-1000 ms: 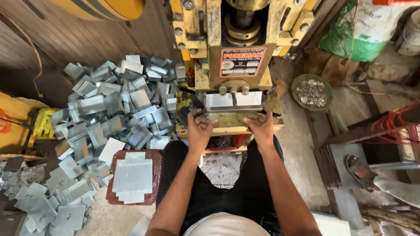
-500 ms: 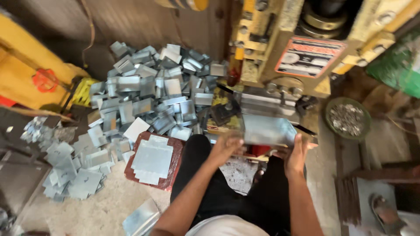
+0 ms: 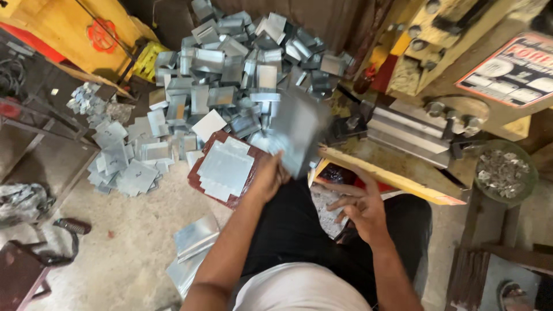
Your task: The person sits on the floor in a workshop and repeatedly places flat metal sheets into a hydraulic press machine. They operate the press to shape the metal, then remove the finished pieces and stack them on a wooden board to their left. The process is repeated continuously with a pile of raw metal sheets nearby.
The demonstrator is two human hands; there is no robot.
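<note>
the left hand [image 3: 269, 175] grips a blurred metal sheet [image 3: 299, 135] above the pile of bent pieces [image 3: 242, 63]. the right hand [image 3: 360, 204] hangs open and empty, fingers spread, near the press [image 3: 438, 75].

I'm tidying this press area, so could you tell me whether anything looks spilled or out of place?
Yes: bent metal pieces lie in a loose heap on the floor, with flat blanks scattered beside it rather than stacked like those on the red tray.

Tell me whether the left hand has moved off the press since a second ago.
Yes. The left hand has left the yellow press bed and swung to the person's left, carrying a metal sheet toward the pile of bent metal pieces.
</note>
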